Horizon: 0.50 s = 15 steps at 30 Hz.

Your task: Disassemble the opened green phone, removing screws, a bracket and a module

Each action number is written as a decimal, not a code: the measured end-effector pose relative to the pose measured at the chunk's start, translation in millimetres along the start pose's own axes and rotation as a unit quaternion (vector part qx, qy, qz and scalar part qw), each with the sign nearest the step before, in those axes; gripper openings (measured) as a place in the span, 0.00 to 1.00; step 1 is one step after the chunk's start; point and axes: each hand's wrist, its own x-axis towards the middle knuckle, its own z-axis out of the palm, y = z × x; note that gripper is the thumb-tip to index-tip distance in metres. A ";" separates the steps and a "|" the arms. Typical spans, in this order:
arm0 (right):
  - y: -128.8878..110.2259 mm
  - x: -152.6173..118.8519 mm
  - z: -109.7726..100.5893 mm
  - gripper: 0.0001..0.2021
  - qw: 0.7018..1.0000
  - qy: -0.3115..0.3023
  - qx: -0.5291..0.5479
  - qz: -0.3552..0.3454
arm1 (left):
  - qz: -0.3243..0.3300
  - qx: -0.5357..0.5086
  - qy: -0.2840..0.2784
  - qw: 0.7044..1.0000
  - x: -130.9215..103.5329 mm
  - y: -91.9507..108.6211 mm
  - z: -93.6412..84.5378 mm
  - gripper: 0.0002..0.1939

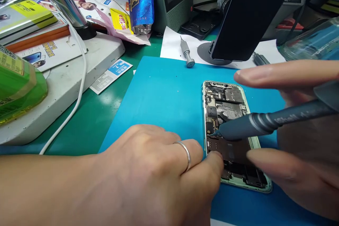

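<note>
An opened phone point(233, 95) with its inner parts exposed lies on a blue mat point(159, 91). Its lower left edge is under the curled fingers of my left hand point(161, 169), which wears a ring; the thumb or a fingertip rests on the phone's frame. My right hand point(296, 169) comes in from the right around a dark grey screwdriver point(246, 126). The driver lies nearly level, its tip on a spot at the phone's left edge, just above my left fingers.
A small grey screwdriver point(186, 53) lies on white paper behind the mat. A dark screen on a stand point(246, 17) rises at the back. To the left are a white base point(66, 84) with a metal pole, a green container point(18, 84) and a white cable point(81, 91).
</note>
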 end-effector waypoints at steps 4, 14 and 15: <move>-2.4 3.7 -3.6 0.30 0.999 0.021 -0.015 -0.036 | -0.022 -0.013 0.005 1.000 -0.1 0.2 -2.0 0.02; -9.4 11.7 1.7 0.25 0.995 0.054 0.077 -0.044 | -0.063 -0.054 -0.015 0.996 -2.1 -0.1 -3.2 0.10; -8.9 11.5 0.8 0.24 0.995 0.045 0.077 -0.048 | -0.055 -0.053 -0.016 0.997 -2.8 -0.2 -2.5 0.11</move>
